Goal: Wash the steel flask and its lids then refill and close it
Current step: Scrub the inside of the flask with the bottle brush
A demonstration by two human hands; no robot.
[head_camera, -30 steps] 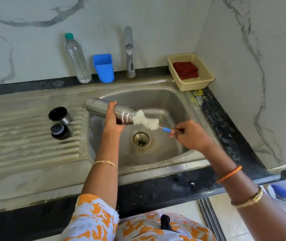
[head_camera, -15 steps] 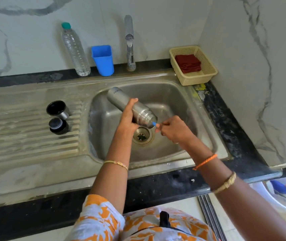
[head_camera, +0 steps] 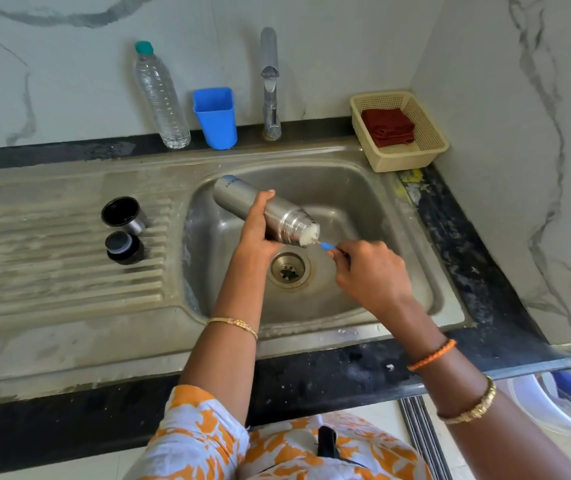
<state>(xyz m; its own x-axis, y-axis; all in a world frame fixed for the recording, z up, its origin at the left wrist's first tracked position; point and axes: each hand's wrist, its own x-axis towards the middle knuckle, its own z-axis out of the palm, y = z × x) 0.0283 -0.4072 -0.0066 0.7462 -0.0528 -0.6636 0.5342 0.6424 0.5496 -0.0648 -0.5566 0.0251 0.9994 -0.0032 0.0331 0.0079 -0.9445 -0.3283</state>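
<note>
My left hand (head_camera: pixel 258 226) grips the steel flask (head_camera: pixel 279 215) around its middle and holds it tilted over the sink basin (head_camera: pixel 357 199), mouth toward the lower right. A white bottle brush (head_camera: pixel 310 236) sits mostly inside the mouth, only its soapy tip showing. My right hand (head_camera: pixel 370 271) pinches the brush's blue handle (head_camera: pixel 329 246). On the left draining board stand two lids: a steel cup lid (head_camera: pixel 123 213) with a black inside and a black stopper lid (head_camera: pixel 123 248) just in front of it.
The tap (head_camera: pixel 270 81) rises behind the basin, with a blue cup (head_camera: pixel 215 117) and a clear plastic bottle (head_camera: pixel 159 98) to its left. A beige basket (head_camera: pixel 422 147) with a red cloth sits at the back right. The drain (head_camera: pixel 289 270) lies below the flask.
The brush went from outside the flask mouth to deep inside, and now its foamy tip shows again at the mouth. The flask swung from lying sideways to a steeper tilt.
</note>
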